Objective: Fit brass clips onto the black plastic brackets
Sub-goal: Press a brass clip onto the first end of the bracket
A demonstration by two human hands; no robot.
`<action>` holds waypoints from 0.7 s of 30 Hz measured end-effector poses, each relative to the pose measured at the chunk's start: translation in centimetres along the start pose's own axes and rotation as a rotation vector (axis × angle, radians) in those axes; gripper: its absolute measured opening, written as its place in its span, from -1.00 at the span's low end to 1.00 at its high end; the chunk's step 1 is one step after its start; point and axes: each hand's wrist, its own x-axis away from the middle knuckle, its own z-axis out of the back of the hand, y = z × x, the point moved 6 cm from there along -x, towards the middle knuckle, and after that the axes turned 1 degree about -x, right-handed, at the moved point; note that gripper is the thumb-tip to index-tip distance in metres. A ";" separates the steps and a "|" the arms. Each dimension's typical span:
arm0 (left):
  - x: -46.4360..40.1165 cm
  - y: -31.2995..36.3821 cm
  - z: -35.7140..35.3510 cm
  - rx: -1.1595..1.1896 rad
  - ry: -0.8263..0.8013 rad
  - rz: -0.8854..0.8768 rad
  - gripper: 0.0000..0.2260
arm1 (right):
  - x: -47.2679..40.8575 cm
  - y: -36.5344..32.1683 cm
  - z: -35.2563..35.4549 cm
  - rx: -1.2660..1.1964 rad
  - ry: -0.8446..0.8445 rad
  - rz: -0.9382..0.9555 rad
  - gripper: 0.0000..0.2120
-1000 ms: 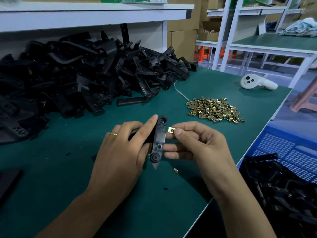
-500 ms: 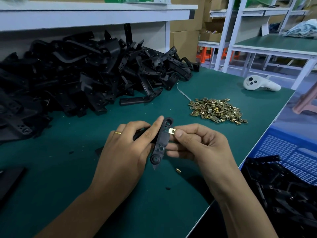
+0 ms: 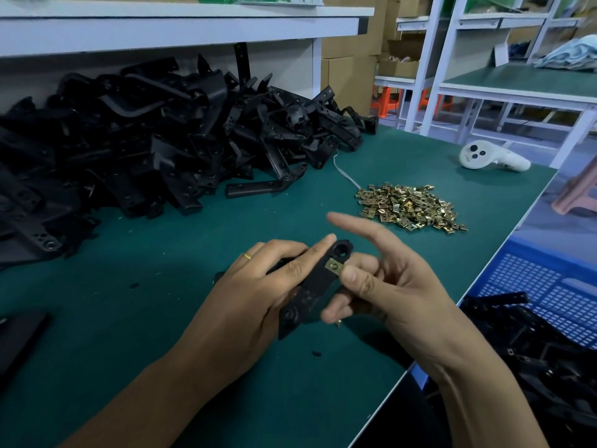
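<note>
My left hand (image 3: pixel 258 295) grips a black plastic bracket (image 3: pixel 311 287) above the green table, its round end pointing up and away. A brass clip (image 3: pixel 335 265) sits on the bracket's edge just below that end. My right hand (image 3: pixel 384 282) presses its thumb against the clip while its index finger sticks out straight, and its lower fingers support the bracket from the right. A second small brass clip (image 3: pixel 338 323) peeks out on the table under my right hand. A heap of loose brass clips (image 3: pixel 408 206) lies to the far right.
A big pile of black brackets (image 3: pixel 155 137) fills the back left under a white shelf (image 3: pixel 181 25). A white controller (image 3: pixel 491 156) lies at the far right. A blue crate (image 3: pixel 555 292) with black brackets stands beyond the table's right edge. A dark flat piece (image 3: pixel 19 331) lies at left.
The clip has slid from beside the bracket onto its edge. My right index finger has lifted off and straightened, leaving the thumb on the clip. The bracket has tilted a little.
</note>
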 end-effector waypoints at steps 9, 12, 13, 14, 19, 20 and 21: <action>-0.3 0.3 -0.3 0.001 0.030 0.035 -0.32 | -0.2 -1.0 0.6 0.254 0.112 0.116 -0.67; -0.4 0.8 -0.3 -0.019 0.087 0.053 -0.39 | 0.2 -0.9 2.7 0.292 0.324 0.112 -0.74; -0.3 0.3 0.0 -0.029 0.125 0.099 -0.39 | 0.4 -1.0 3.7 0.378 0.421 0.120 -0.80; -0.2 -0.4 0.2 -0.033 0.158 0.167 -0.37 | 0.7 -1.0 4.5 0.458 0.510 0.126 -0.87; 0.1 -1.2 0.1 -0.080 0.128 0.312 -0.38 | 0.7 -0.4 6.1 0.830 0.666 0.007 -0.87; 0.1 -0.9 0.0 -0.108 0.106 0.302 -0.40 | 0.3 -0.2 5.7 0.944 0.625 -0.033 -0.88; 0.1 -0.8 0.0 -0.130 0.087 0.294 -0.42 | -0.1 0.0 5.2 1.061 0.569 -0.072 -0.88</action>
